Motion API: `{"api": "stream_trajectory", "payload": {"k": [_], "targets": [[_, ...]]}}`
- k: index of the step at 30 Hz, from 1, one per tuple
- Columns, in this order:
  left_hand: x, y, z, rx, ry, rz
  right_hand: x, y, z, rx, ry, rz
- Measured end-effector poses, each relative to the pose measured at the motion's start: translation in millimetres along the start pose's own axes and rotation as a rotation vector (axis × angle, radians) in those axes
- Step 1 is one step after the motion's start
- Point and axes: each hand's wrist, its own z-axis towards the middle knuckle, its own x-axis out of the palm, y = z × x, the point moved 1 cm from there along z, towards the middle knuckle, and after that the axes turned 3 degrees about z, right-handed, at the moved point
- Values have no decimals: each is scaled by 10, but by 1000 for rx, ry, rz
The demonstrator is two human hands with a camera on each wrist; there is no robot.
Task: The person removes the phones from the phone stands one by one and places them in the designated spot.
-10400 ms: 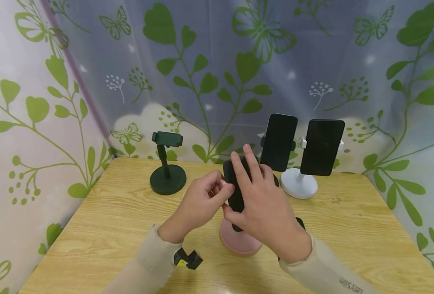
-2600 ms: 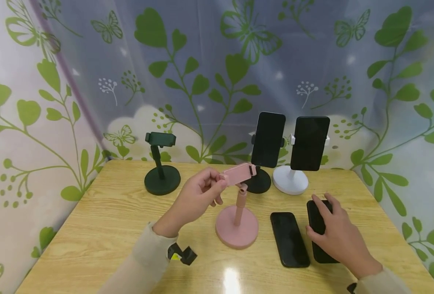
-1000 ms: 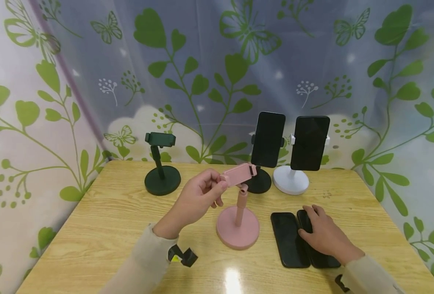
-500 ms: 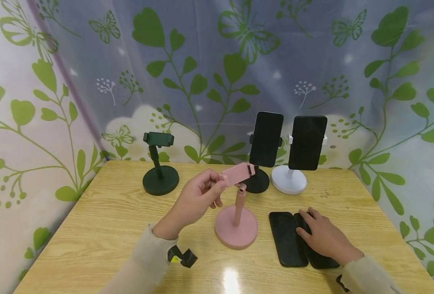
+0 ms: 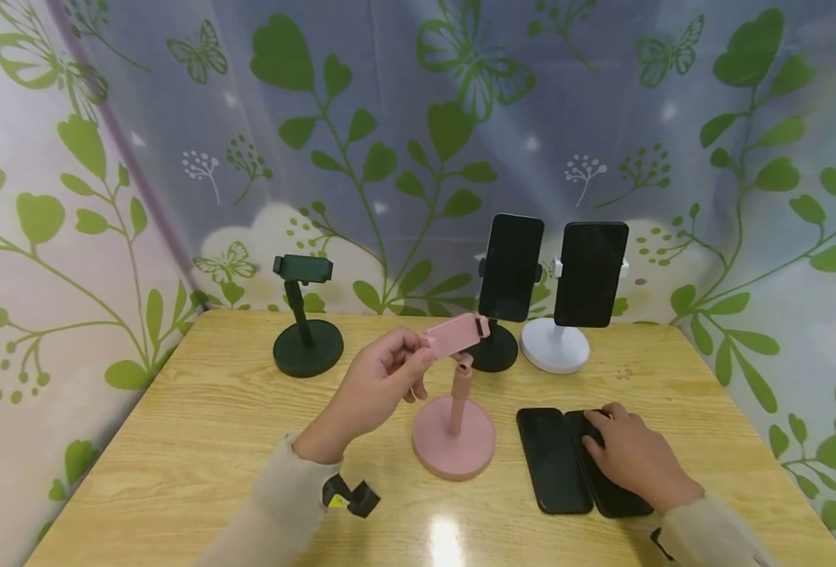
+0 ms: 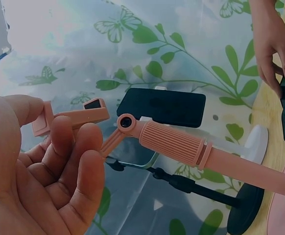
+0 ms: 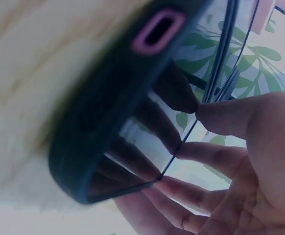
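My left hand (image 5: 382, 386) pinches the left end of the clamp on a pink phone stand (image 5: 455, 438); in the left wrist view its thumb and fingers hold that clamp end (image 6: 43, 118), beside the hinge. At the right, my right hand (image 5: 634, 453) rests on a black phone (image 5: 612, 494), which lies flat and partly hidden under it. In the right wrist view its fingertips touch the glossy screen of that phone (image 7: 142, 132) without curling round it. A second black phone (image 5: 554, 461) lies flat just left of it, the two nearly edge to edge.
Behind stand a black phone stand (image 5: 501, 350) and a white phone stand (image 5: 556, 346), each with an upright phone in its clamp. A dark green stand (image 5: 308, 346) with no phone is at the back left. A patterned cloth (image 5: 390, 157) hangs behind the wooden table (image 5: 212, 441).
Earlier both hands were at a phone over the pink stand; later two phones lie on the table. The right phone was shifted left beside the other. Lately my right fingers slid slightly right.
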Motion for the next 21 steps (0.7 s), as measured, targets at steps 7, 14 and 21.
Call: {"api": "stream_trajectory", "payload": {"k": [7,14,21], "targets": [[4,1,-6,-4,0,-6,23,-26,18,-44,-35,-32],[20,-17,-8,-10,-1,-1,10,-16,42,-42,-43,-39],[17,-37,-11,-8,0,5,26,-13,43,-36,-39,-39]]}}
